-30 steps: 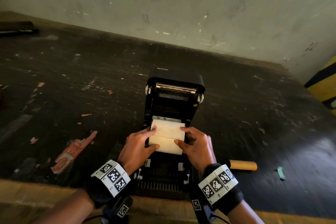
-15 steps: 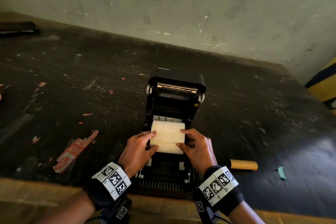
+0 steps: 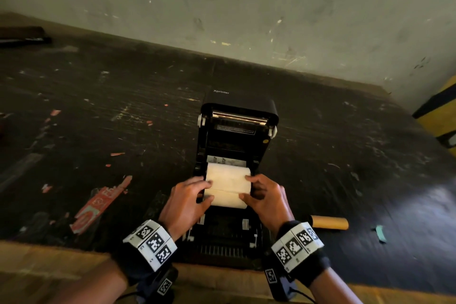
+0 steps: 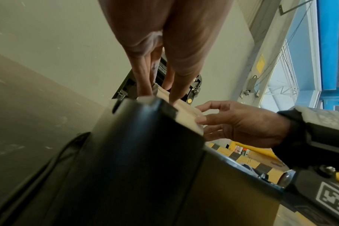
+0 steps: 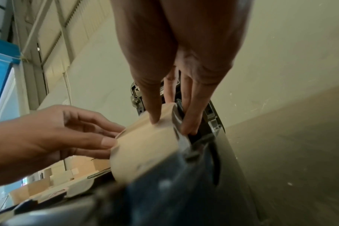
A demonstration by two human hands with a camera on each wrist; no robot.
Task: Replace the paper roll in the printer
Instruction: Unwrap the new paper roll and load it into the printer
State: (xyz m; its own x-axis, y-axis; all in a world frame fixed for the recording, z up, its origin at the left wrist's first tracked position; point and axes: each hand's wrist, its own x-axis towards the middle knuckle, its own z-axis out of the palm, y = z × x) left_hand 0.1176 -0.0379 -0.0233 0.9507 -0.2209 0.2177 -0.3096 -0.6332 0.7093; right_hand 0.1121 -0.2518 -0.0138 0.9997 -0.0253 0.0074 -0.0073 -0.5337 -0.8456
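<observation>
Lower and deeper than a second ago, the paper roll (image 3: 227, 186) sits partly in the open printer (image 3: 238, 131) bay, left hand (image 3: 186, 198) and right hand (image 3: 267, 196) pinching its ends; seating is underway, next pressing it level between the holders

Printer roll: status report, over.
Both hands, left and right, grip roll ends. Roll in open printer bay. Empty core aside, nothing blocking.

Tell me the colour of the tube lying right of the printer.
The tube is yellowish tan, like bare cardboard; the head view shows it best, beside the black printer.
</observation>
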